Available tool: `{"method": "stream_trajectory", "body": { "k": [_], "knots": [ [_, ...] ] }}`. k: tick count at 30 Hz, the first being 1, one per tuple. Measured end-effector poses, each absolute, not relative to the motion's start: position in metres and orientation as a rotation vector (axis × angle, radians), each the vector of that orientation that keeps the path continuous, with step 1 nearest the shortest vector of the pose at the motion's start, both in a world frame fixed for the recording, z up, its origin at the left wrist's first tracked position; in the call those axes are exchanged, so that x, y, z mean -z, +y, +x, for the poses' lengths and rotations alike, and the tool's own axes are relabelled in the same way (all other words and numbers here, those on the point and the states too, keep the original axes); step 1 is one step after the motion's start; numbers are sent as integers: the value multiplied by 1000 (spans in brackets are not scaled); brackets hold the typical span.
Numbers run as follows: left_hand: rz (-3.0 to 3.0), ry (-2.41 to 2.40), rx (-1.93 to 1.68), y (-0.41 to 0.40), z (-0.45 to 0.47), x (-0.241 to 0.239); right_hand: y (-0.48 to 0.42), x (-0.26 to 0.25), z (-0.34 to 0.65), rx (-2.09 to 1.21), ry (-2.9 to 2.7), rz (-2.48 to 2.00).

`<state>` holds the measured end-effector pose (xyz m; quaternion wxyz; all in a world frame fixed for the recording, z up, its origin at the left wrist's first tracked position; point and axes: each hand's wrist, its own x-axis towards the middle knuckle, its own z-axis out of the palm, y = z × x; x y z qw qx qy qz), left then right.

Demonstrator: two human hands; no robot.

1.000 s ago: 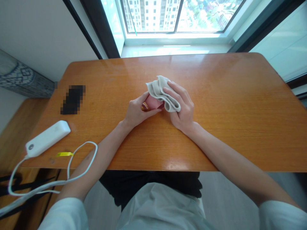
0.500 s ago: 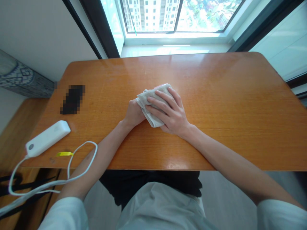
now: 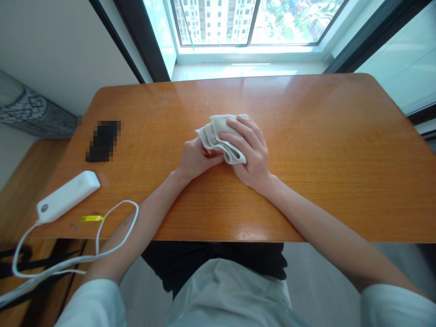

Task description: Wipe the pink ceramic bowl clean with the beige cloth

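Note:
A pale grey folded cloth (image 3: 218, 131) is bunched between my hands above the middle of the wooden table (image 3: 327, 181). My right hand (image 3: 250, 147) is closed over the cloth from the right, its fingers lying across the top and a fold rolling out near the thumb. From the left, my left hand (image 3: 195, 156) reaches beneath the cloth, thumb stretched toward the right hand. The cloth hides most of the left fingers, which look curled. What they hold under it, if anything, is hidden.
At the left of the table lie a white power strip (image 3: 68, 196), a dark blurred-out object (image 3: 103, 141) and a yellow tag (image 3: 91, 218). A white cable (image 3: 127, 236) loops by my left forearm. Beyond the far edge is a window (image 3: 252, 22).
My right hand has shifted slightly up and right with the cloth, which is now more crumpled and rolled at its lower edge. More of my left thumb shows.

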<state>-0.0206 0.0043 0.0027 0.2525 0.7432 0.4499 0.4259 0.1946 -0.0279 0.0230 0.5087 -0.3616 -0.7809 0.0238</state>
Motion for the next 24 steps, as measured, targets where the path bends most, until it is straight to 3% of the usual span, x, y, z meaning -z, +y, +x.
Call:
{"method": "stream_trajectory", "body": {
  "k": [24],
  "knots": [
    [2114, 1207, -1212, 2, -21, -8, -5, -14, 209, -701, -1205, -1219]
  ]
}}
